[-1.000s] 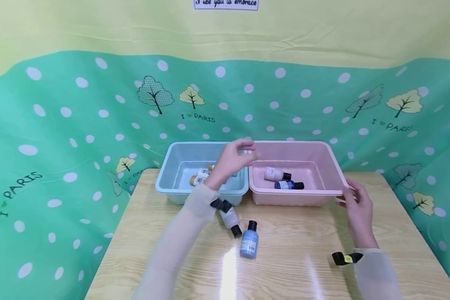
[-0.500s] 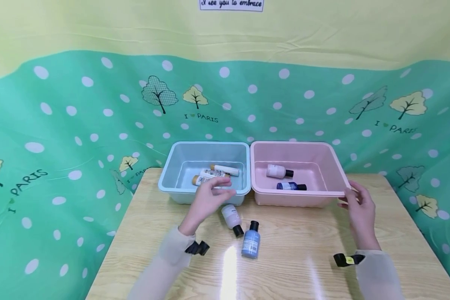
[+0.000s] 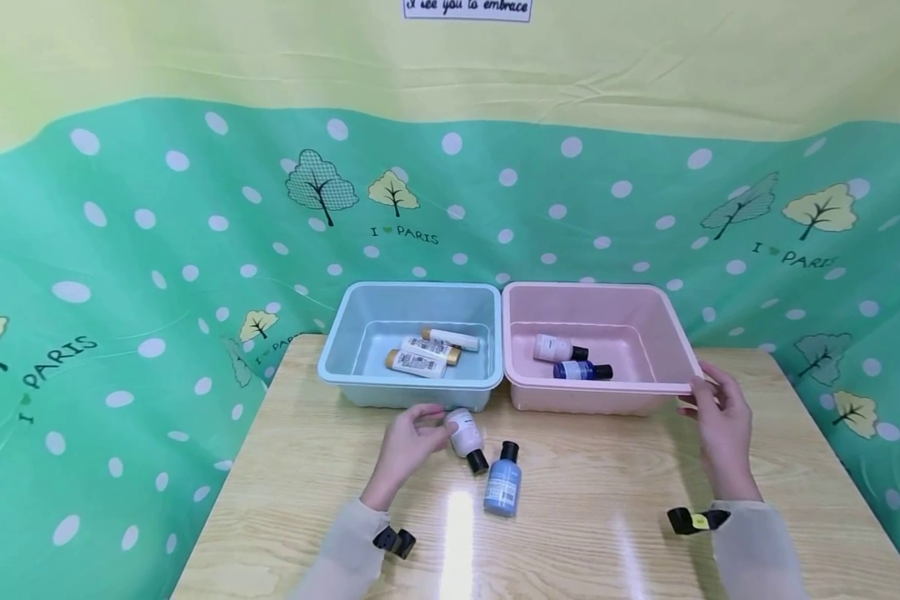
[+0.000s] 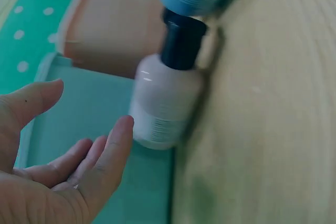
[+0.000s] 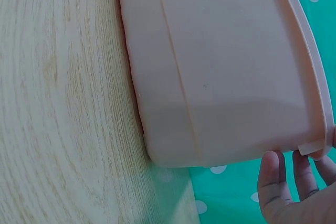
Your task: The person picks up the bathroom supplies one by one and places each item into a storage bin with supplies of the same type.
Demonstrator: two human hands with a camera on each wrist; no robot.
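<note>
My left hand (image 3: 411, 440) reaches to a pale lilac bottle (image 3: 465, 435) with a black cap, lying on the table before the blue bin (image 3: 412, 395). In the left wrist view its thumb and fingers (image 4: 118, 145) are spread, one fingertip right at the bottle's base. A blue bottle (image 3: 502, 487), also black-capped, lies just right of it. At the front right corner of the pink bin (image 3: 592, 398), my right hand (image 3: 722, 425) grips the rim, fingers (image 5: 270, 169) curled under its lip in the right wrist view.
Inside the blue bin lie several white tubes (image 3: 423, 350) with gold caps. The pink bin holds a lilac bottle (image 3: 552, 347) and a dark blue bottle (image 3: 573, 370). Both bins stand side by side at the table's (image 3: 585, 500) back, against a green dotted cloth (image 3: 195, 208).
My left hand has come from above the gap between the bins, back and down to the lilac bottle on the table. The right hand has stayed at the pink bin's corner.
</note>
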